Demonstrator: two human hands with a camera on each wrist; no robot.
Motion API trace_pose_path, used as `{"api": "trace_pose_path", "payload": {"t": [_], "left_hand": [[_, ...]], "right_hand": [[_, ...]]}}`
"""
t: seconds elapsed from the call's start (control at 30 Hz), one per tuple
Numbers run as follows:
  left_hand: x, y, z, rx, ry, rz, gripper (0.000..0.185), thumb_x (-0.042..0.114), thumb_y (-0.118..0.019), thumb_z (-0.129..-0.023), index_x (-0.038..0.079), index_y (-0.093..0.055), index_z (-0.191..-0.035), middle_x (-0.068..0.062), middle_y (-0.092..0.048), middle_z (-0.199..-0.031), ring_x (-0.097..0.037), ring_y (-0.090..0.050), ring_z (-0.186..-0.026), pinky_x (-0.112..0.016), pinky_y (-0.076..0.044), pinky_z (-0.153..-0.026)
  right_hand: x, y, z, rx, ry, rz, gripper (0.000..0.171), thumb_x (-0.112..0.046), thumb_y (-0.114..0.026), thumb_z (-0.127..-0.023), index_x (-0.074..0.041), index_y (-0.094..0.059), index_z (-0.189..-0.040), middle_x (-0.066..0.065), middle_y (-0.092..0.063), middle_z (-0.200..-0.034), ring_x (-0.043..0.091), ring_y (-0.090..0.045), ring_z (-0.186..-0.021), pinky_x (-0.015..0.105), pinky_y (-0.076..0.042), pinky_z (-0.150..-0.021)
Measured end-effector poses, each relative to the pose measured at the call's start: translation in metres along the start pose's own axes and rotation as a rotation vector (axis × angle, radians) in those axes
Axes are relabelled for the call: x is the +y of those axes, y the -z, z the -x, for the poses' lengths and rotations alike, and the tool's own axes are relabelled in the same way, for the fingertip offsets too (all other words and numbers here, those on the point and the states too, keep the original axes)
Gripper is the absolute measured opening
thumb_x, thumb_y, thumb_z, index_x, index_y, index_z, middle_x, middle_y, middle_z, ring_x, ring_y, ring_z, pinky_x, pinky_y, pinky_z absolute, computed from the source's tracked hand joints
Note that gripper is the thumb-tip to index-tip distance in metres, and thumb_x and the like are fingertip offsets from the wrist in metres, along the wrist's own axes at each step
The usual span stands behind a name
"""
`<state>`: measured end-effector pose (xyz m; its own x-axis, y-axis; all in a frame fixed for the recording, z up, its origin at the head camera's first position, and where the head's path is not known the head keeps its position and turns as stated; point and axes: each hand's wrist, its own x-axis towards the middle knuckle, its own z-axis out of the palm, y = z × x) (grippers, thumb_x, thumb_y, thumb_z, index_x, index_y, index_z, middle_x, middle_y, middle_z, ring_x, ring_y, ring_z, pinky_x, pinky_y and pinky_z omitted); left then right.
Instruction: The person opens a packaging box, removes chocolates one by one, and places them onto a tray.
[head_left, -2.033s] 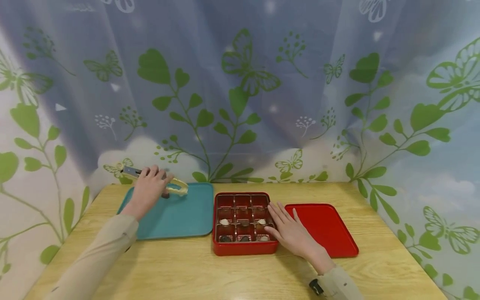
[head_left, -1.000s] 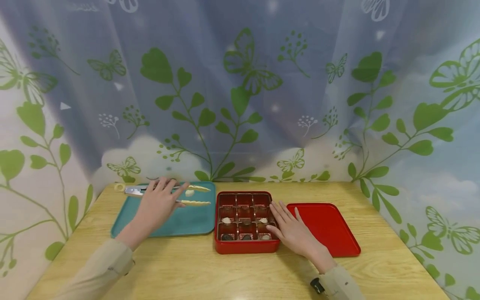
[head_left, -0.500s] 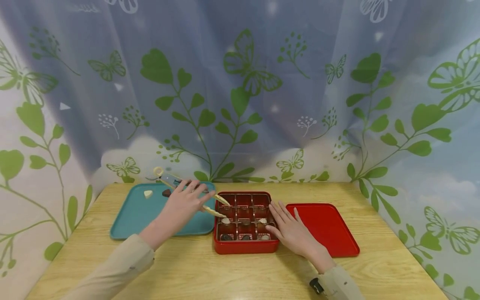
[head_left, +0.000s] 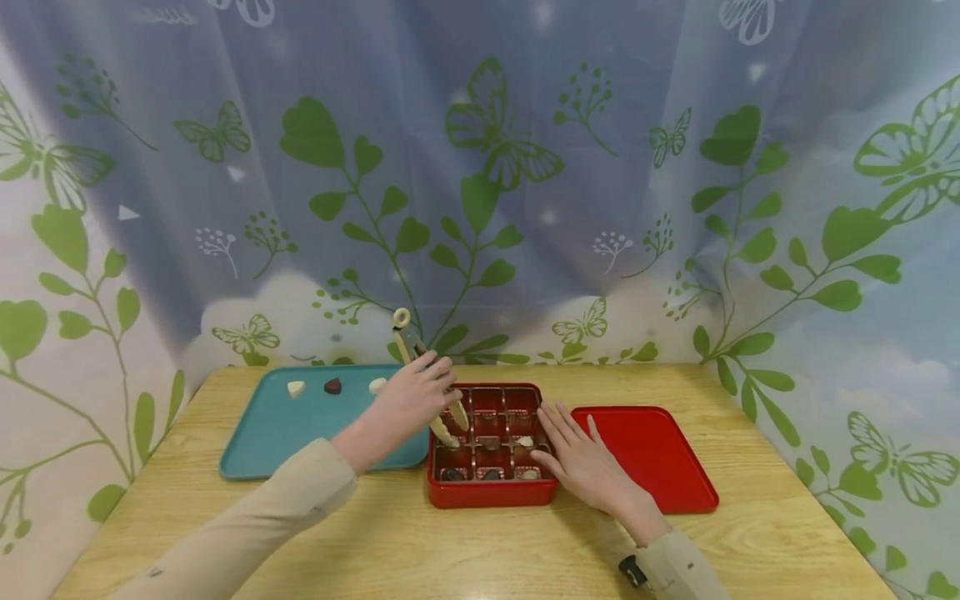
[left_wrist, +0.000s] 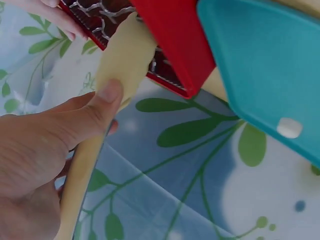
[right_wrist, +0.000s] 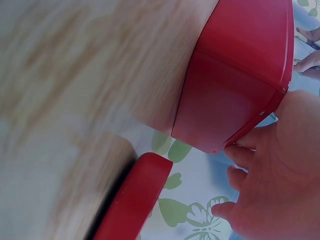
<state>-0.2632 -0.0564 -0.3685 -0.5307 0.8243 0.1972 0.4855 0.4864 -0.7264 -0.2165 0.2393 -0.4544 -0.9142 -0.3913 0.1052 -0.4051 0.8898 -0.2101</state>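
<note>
Judging remotely, I reckon the red box [head_left: 491, 497] could slide if the tongs [head_left: 459, 412], clamped in the view-blocking left hand [head_left: 407, 404], tips inside its left column, snag a divider [head_left: 473, 459]; the right hand [head_left: 583, 463], fingers straight, rests against it; teal tray [head_left: 315, 437] left, red lid [head_left: 651, 458] right.

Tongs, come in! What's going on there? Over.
Left hand gripping tongs, tips at red box's left compartments. Right hand at box's right side. Left hand hides box's far-left corner from head view.
</note>
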Motion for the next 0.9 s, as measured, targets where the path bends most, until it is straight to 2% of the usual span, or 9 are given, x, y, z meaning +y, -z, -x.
{"api": "trace_pose_path", "payload": {"t": [0.23,0.37,0.6,0.8,0.9], "left_hand": [[0.012,0.002,-0.013,-0.149,-0.044,-0.043,0.036,0.022,-0.073,-0.093,0.037,-0.072,-0.126,0.013,-0.065,-0.132,-0.013,-0.047,-0.135,-0.034,-0.035,-0.115],[0.017,0.000,-0.015,-0.181,-0.039,-0.044,0.036,0.026,-0.073,-0.093,0.037,-0.071,-0.127,0.015,-0.062,-0.136,-0.014,-0.045,-0.139,-0.036,-0.035,-0.114],[0.012,-0.008,-0.001,-0.098,0.022,0.030,0.034,0.027,-0.077,-0.090,0.036,-0.073,-0.123,0.011,-0.067,-0.127,-0.018,-0.051,-0.128,-0.038,-0.040,-0.107],[0.000,-0.014,0.021,0.028,0.153,0.203,0.050,0.038,-0.082,-0.081,0.032,-0.070,-0.129,0.003,-0.067,-0.122,-0.024,-0.054,-0.119,-0.042,-0.044,-0.104],[-0.005,-0.018,0.033,0.061,0.214,0.285,0.054,0.038,-0.079,-0.081,0.032,-0.067,-0.134,0.002,-0.066,-0.121,-0.026,-0.054,-0.117,-0.043,-0.045,-0.100]], "right_hand": [[0.000,0.000,-0.001,-0.018,-0.006,-0.006,0.074,-0.049,-0.043,-0.107,-0.006,-0.020,-0.162,0.012,-0.012,-0.168,0.034,-0.011,-0.155,0.067,-0.007,-0.120],[-0.001,0.002,0.000,-0.024,-0.007,-0.005,0.074,-0.050,-0.040,-0.107,-0.006,-0.020,-0.162,0.012,-0.012,-0.169,0.034,-0.009,-0.156,0.067,-0.007,-0.120],[-0.002,0.002,0.001,-0.012,-0.008,0.003,0.073,-0.050,-0.042,-0.107,-0.005,-0.022,-0.162,0.013,-0.014,-0.169,0.035,-0.013,-0.155,0.067,-0.010,-0.120],[-0.002,0.002,0.001,-0.005,-0.011,0.016,0.073,-0.049,-0.043,-0.107,-0.005,-0.023,-0.161,0.014,-0.014,-0.168,0.036,-0.015,-0.155,0.067,-0.011,-0.120],[-0.002,0.002,0.001,-0.010,-0.012,0.012,0.073,-0.048,-0.043,-0.107,-0.004,-0.022,-0.161,0.014,-0.014,-0.168,0.036,-0.014,-0.155,0.067,-0.009,-0.120]]}}
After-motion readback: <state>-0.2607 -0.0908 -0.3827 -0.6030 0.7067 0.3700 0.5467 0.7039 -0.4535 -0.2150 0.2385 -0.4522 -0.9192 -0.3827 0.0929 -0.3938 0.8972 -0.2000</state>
